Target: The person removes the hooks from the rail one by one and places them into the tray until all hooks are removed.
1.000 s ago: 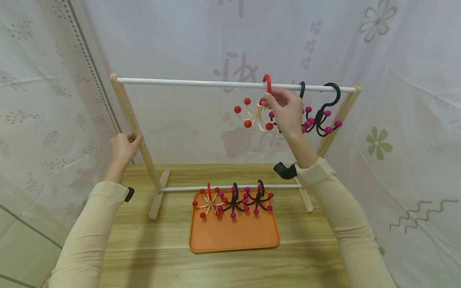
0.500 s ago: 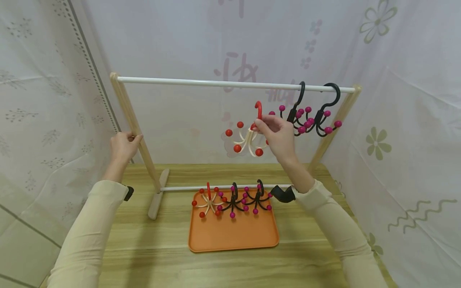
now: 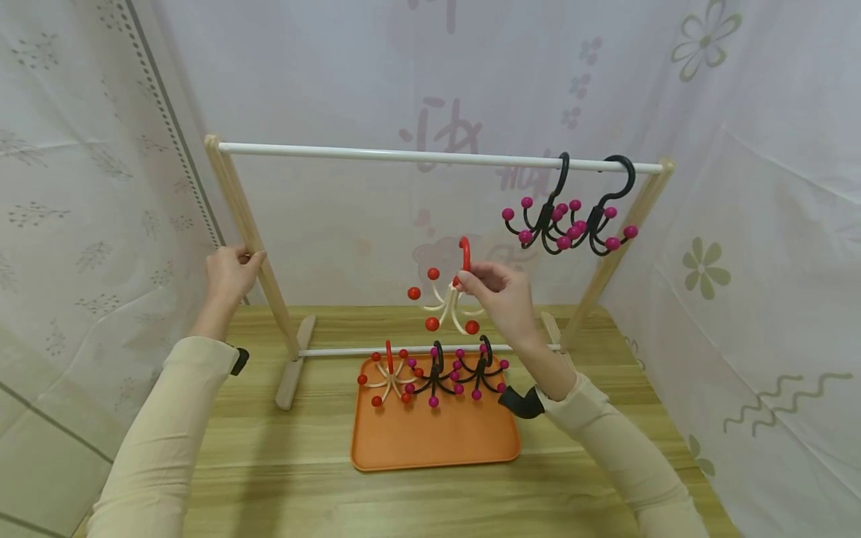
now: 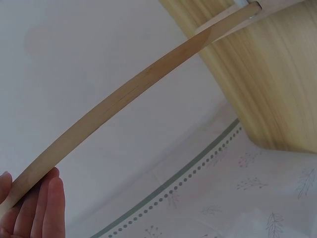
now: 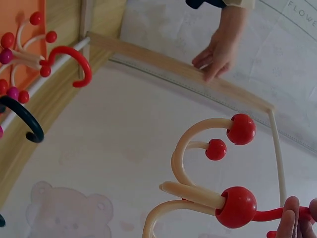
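Note:
In the head view my right hand (image 3: pixel 501 302) pinches a cream octopus-style hanger (image 3: pixel 466 254) with red ball tips by the base of its red hook. The hanger is in the air below the white top rail (image 3: pixel 377 155), above the back of the tray. My left hand (image 3: pixel 232 278) grips the left wooden post (image 3: pixel 272 291) of the rack. In the left wrist view the fingers (image 4: pixel 53 208) and thumb lie on either side of that post. Two black hangers, a left one (image 3: pixel 546 218) and a right one (image 3: pixel 595 218), with magenta balls hang at the rail's right end.
An orange tray (image 3: pixel 437 441) on the wood-grain table holds a cream-and-red hanger (image 3: pixel 390 379) and two black-and-magenta hangers, one in the middle (image 3: pixel 435 376) and one at right (image 3: pixel 481 368). The rack's lower bar (image 3: pixel 336 352) runs behind the tray. Patterned curtains surround the table.
My right hand has moved down and to the left, taking the cream-and-red hanger from rail height to well below the rail. My left hand has stayed on the post.

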Demonstrator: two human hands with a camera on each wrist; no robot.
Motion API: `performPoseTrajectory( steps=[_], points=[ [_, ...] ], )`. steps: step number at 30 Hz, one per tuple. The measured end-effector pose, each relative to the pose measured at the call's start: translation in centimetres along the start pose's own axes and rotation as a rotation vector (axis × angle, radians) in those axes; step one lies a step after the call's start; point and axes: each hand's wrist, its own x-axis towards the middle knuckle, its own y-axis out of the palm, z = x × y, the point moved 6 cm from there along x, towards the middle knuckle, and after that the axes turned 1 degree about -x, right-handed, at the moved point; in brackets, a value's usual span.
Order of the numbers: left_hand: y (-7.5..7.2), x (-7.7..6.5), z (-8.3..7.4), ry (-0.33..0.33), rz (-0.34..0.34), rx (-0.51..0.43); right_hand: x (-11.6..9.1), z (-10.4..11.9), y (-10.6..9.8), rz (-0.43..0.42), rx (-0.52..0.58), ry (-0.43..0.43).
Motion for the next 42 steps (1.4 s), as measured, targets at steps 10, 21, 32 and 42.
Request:
performPoseTrajectory(
  steps=[10, 21, 32, 42],
  points=[
    [0.1, 0.0, 0.1, 0.005, -0.004, -0.012, -2.5, -1.2, 1.6, 0.066, 0.02, 0.016],
    [0.1, 0.1, 0.1, 0.003, 0.008, -0.011, -5.4, -2.8, 3.6, 0.137, 0.017, 0.093],
    [0.0, 0.0, 0.1, 0.004, 0.015, -0.001, -8.4, -5.0, 6.0, 0.212, 0.061, 0.15],
    [0.0, 0.0, 0.1, 0.005, 0.003, -0.004, -11.2, -7.3, 8.2, 0.282, 0.036, 0.27]
  ],
)
